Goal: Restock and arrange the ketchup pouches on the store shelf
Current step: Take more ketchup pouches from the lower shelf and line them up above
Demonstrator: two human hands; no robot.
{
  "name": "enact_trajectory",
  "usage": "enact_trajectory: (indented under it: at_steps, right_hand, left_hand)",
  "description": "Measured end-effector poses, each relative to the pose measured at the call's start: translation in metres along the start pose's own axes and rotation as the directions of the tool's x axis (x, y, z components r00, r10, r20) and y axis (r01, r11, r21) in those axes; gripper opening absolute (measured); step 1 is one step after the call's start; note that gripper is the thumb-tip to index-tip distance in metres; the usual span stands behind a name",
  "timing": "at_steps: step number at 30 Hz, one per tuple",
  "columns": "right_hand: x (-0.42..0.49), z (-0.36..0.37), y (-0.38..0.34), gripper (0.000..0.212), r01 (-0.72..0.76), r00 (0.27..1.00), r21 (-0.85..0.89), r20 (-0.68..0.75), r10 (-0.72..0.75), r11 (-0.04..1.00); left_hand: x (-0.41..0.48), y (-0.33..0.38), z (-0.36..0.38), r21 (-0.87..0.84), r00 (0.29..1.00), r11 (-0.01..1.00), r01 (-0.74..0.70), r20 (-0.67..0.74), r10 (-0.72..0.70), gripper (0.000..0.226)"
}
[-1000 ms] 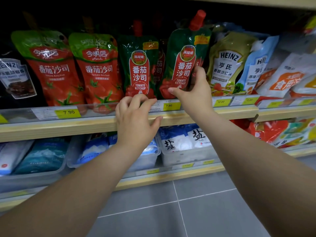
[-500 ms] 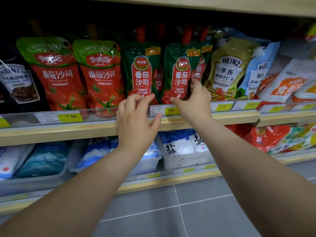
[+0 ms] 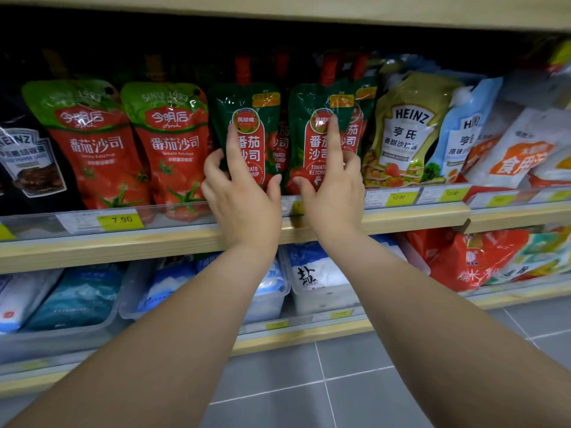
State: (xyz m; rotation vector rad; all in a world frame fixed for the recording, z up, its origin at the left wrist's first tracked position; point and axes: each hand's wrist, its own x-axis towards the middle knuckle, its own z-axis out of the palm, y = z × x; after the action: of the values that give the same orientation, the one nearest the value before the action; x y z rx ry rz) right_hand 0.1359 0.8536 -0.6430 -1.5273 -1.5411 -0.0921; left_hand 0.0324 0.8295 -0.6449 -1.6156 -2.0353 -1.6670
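Two dark green ketchup pouches with red caps stand side by side at the front of the wooden shelf [image 3: 123, 246]. My left hand [image 3: 244, 196] clasps the lower part of the left pouch [image 3: 247, 98], index finger up its label and thumb at its bottom right. On the right pouch [image 3: 309, 101], my right hand [image 3: 335, 193] grips the same way, thumb at the bottom left. More dark green pouches stand behind them. Two red ketchup pouches with light green tops [image 3: 92, 143] [image 3: 176, 143] stand upright to the left.
A Heinz salad dressing pouch [image 3: 404, 128] leans right of the ketchup, with blue and white pouches beyond it. A black Heinz pouch [image 3: 27, 162] is at far left. A clear price rail [image 3: 102, 222] fronts the shelf. Salt bags in bins [image 3: 315, 279] fill the shelf below.
My left hand rose from the shelf rail onto the left green pouch. My right hand slid up the right pouch, which went from tilted to upright.
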Motion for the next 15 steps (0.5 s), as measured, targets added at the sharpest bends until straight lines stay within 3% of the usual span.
enact_trajectory:
  at_steps: [8, 12, 15]
  right_hand:
    - [0.01, -0.007, 0.015, 0.096, -0.035, 0.999, 0.056, 0.017, 0.034, 0.998]
    - [0.017, -0.013, 0.026, 0.099, -0.064, 0.998, 0.055, 0.028, 0.063, 0.996]
    - [0.02, -0.018, 0.032, 0.101, -0.072, 0.997, 0.071, 0.035, 0.069, 0.995]
  left_hand:
    - [0.006, -0.003, 0.008, 0.002, 1.0, 1.0, -0.007, 0.014, 0.007, 0.084]
    - [0.005, 0.002, 0.008, 0.081, 0.996, 0.993, -0.083, 0.029, 0.081, 0.084]
    - [0.003, 0.008, 0.011, 0.023, 0.996, 0.997, -0.078, 0.055, 0.076, 0.083]
